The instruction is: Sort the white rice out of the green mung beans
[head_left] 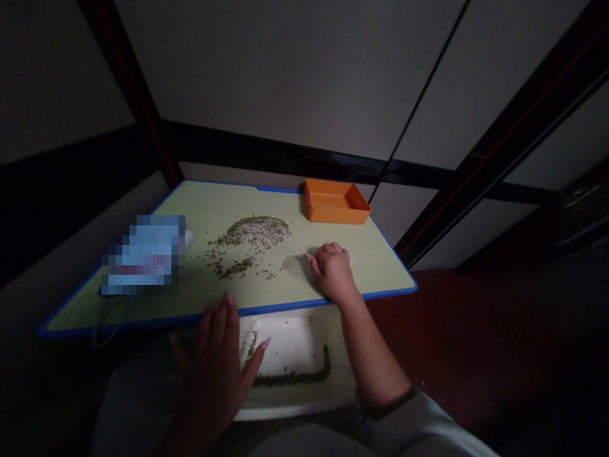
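Note:
A mixed heap of green beans and white grains (251, 238) lies spread on a pale yellow table with a blue rim (380, 273). My right hand (333, 270) rests closed on the table beside a thin clear plastic piece (295, 266), touching its edge; I cannot make out whether it grips it. My left hand (216, 362) lies flat with fingers stretched out at the table's near edge, over the left side of a white tray (290, 346) on my lap. A line of green beans (297, 376) lies along the tray's inner edge.
An orange rectangular box (335, 202) stands at the table's far right corner. A blurred-out blue object (145, 254) sits on the table's left side. Dark frame bars and grey panels rise behind the table. The room is dim.

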Tool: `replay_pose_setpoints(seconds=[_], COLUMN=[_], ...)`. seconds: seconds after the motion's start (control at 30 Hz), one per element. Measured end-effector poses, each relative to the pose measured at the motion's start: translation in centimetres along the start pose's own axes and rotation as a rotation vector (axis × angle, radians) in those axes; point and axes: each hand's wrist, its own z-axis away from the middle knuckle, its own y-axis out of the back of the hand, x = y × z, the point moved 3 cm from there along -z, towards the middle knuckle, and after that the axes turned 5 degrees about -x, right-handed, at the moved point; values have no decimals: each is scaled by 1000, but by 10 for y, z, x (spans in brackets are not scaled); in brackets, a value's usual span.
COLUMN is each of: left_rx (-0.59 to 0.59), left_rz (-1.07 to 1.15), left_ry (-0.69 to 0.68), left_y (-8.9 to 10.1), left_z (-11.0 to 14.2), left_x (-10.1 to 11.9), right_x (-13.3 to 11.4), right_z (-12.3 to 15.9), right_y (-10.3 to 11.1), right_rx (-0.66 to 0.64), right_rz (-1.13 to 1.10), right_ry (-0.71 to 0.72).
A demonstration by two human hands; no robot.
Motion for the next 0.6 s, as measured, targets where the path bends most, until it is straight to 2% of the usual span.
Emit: replay_pose_setpoints(seconds=[0.6], left_rx=[8], left_rz=[26], left_ry=[3], left_y=[3], left_z=[0], left_x=[1], right_x=[0], right_z=[-1], right_y=[-2], right_rx=[-37], right_rz=[-72], right_ry=[46])
